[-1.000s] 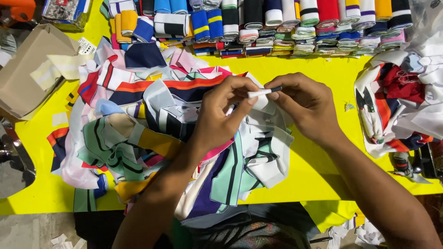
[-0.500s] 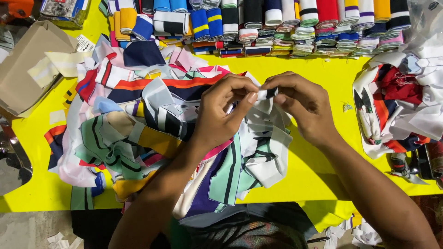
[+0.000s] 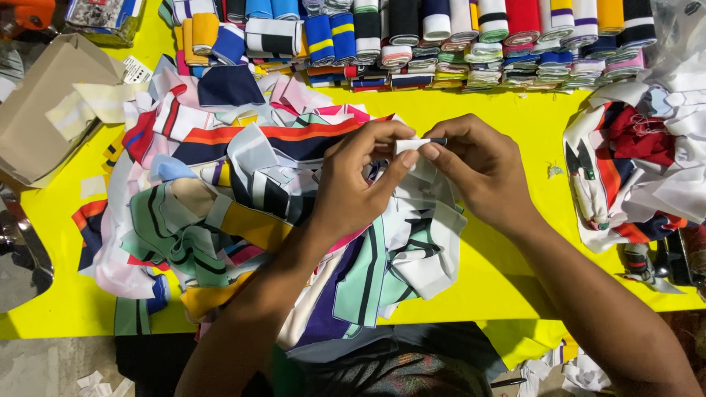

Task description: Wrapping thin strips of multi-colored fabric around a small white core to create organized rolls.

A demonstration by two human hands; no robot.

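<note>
A small white cloth tag (image 3: 409,145) sits pinched between both hands above the middle of the yellow table (image 3: 515,110). The left hand (image 3: 360,184) and the right hand (image 3: 478,169) each hold one end with fingertips closed tight. Below lies a big messy pile of striped collar pieces (image 3: 220,213), so it looks like plenty are left. Neat folded stacks (image 3: 441,37) line the far edge.

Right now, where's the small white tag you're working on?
In the head view, the small white tag sits centre frame, pinched between the left hand and right hand, above the pile of striped collar pieces.
</note>
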